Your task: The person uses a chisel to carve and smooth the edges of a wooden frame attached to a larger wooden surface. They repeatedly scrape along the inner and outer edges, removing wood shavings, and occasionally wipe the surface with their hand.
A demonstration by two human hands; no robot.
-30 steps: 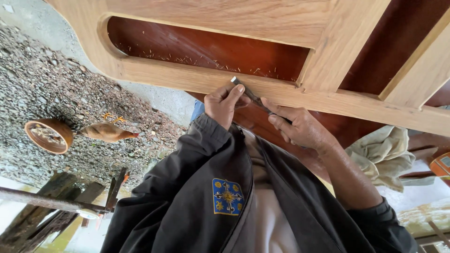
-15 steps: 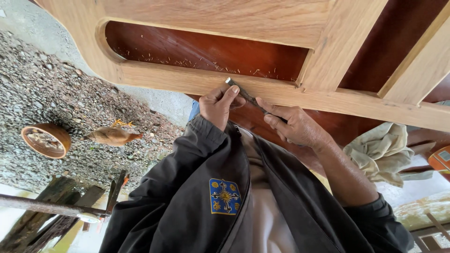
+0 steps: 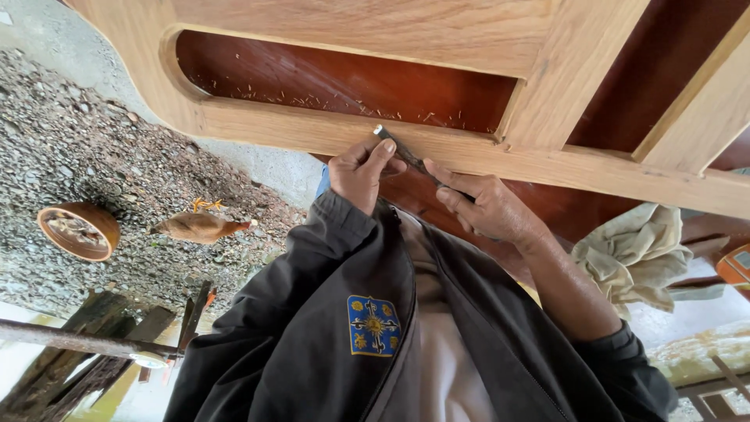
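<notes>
1. Head view showed me the left hand [image 3: 358, 170] with thumb and forefinger pinched narrowly on the tip end of a thin dark chisel [image 3: 406, 154]. The other fingers were curled in.
2. The right hand [image 3: 488, 207] was wrapped around the tool's rear end, fingers closed over it, so I could not see the handle itself.
3. The chisel lay slanted, its tip touching the upper edge of the pale wooden rail [image 3: 312, 133] of a door frame. That edge borders the recessed reddish panel [image 3: 351, 82].
4. Fine wood slivers [image 3: 312, 100] lay scattered on the panel along that edge.
5. I judged the step in hand to be paring the rail's inner edge. A next stroke would call for a shallow push from the right hand while the left pinch kept the tip on the line, since a slip could dig into the panel.
6. Farther out, a crumpled cloth [image 3: 641, 250] lay right of the arms. A chicken [image 3: 199, 227] stood near a round bowl [image 3: 78, 230] on gravel.
</notes>
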